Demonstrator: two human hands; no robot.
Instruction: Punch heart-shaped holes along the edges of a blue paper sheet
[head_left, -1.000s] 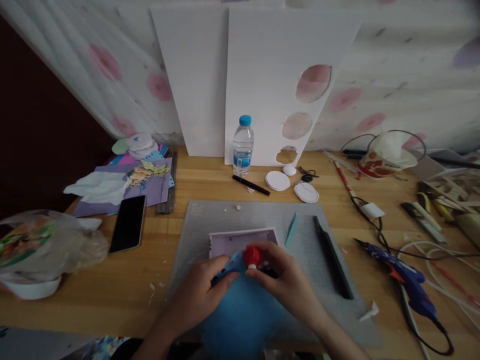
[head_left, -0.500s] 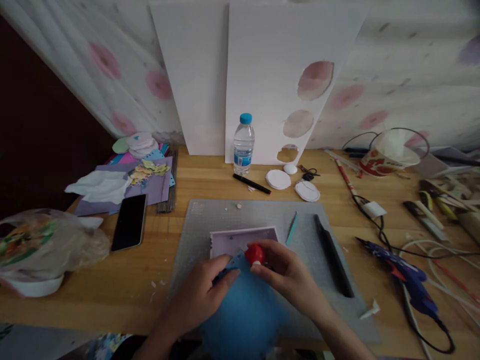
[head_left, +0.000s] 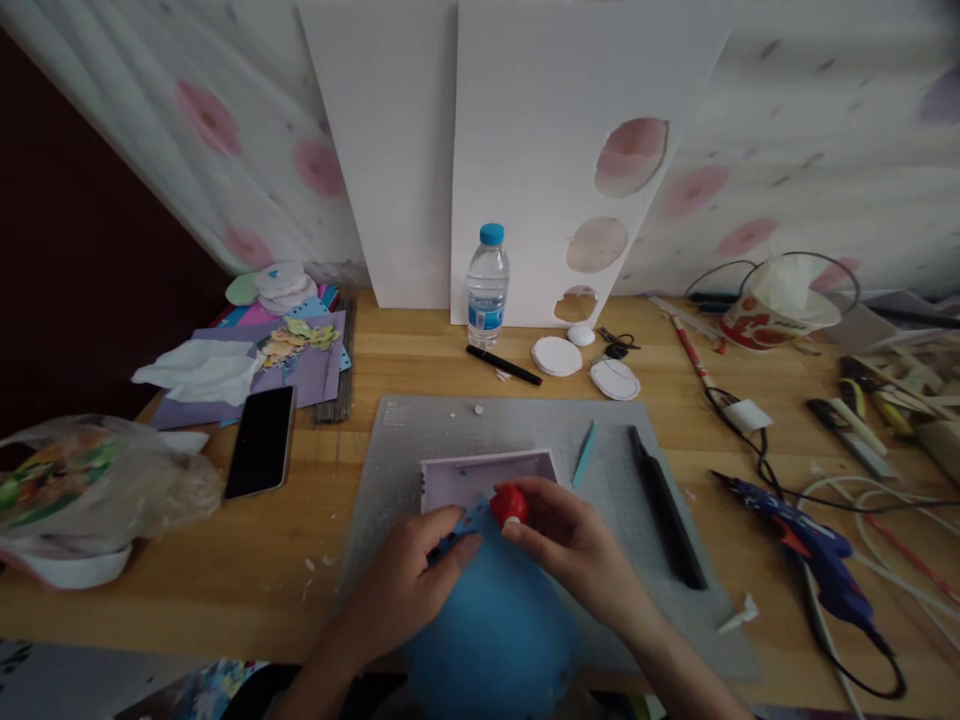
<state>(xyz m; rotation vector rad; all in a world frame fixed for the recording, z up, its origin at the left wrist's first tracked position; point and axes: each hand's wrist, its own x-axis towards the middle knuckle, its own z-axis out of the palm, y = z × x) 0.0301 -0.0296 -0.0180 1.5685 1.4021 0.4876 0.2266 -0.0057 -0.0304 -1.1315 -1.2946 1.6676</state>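
Pinning the blue sheet (head_left: 491,630) flat on the grey mat (head_left: 525,430), our left hand (head_left: 409,590) pinches its upper edge, fingers closed, so it cannot slide. Our right hand (head_left: 574,545) grips a red-capped tube (head_left: 510,503), tip touching the sheet's top corner. The sheet looks soft, plain, rounded below. Just beyond lies a shallow lilac tray (head_left: 487,472); farther off on the table (head_left: 420,360), a water bottle (head_left: 487,285).

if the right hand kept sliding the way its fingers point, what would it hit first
Probably the left hand. The right hand, holding a red-capped item, points left across the blue sheet, with the left fingertips close ahead.
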